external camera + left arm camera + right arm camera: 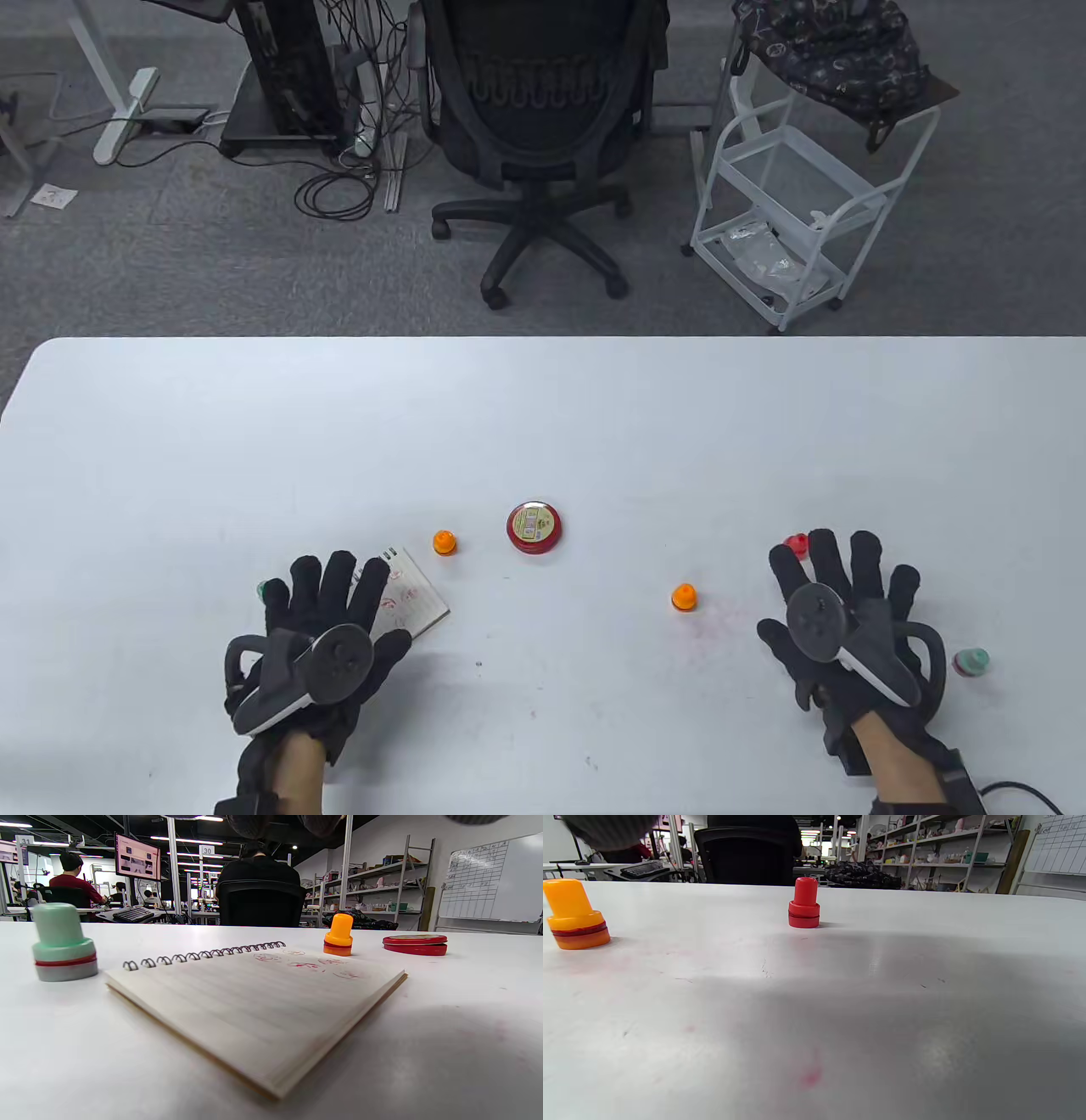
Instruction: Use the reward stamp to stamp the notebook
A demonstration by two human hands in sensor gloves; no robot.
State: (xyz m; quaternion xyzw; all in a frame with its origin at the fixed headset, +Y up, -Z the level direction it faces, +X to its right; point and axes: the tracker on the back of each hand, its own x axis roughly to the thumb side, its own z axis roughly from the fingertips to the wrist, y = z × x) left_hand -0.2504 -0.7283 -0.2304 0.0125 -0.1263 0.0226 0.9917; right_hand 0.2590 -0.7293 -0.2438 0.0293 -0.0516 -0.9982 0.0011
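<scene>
A small spiral notebook [413, 594] [263, 1001] lies open at the table's front left, with red stamp marks on its page. My left hand [327, 607] hovers flat over its left part, fingers straight, holding nothing. A green stamp [265, 589] [62, 942] stands left of the notebook and an orange stamp [444, 542] [338, 935] beyond its right corner. My right hand [848, 577] is spread flat above the table at the right, empty. A red stamp [796, 544] [804, 903] stands just past its fingertips, and another orange stamp [683, 597] [573, 915] to its left.
A round red ink pad tin [534, 527] [415, 944] sits closed near the table's middle. A second green stamp [971, 661] stands right of my right hand. Faint red ink smears mark the white table [543, 424] near the right orange stamp. A black office chair [534, 127] stands beyond the far edge.
</scene>
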